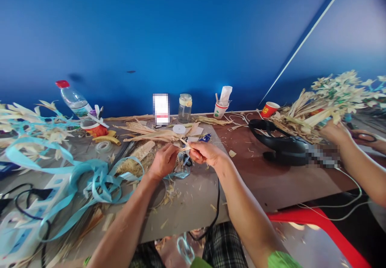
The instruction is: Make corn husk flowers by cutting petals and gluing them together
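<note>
A plain blue wall [169,31] fills the upper part of the view, and below it stretches the littered desk [196,211]. The person's two forearms slant in from the lower edge over it and converge toward the middle, the right one bent inward from a green sleeve [282,260]. A loose tangle of light-blue ribbon [80,175] spreads to the left of the left forearm, while a bunch of white flowers [343,91] stands at the far right, above a co-worker's hand [337,133]. Dried husk strips [150,133] lie fanned just beyond the person's hands. The right hand [206,153] points leftward, knuckles up, its fingers pinching a short pale strip near their tips. The left hand [164,161] faces it just beside, wrist slightly bent and back upward, with fingers curled inward; whether they also grip the strip is hard to tell from this angle. Behind them, by the wall, stands a clear jar [185,111], and nearer lies a white disc [179,129]. Smallest is the pale strip [185,143] itself, held between the two hands above the desk, tilted.
</note>
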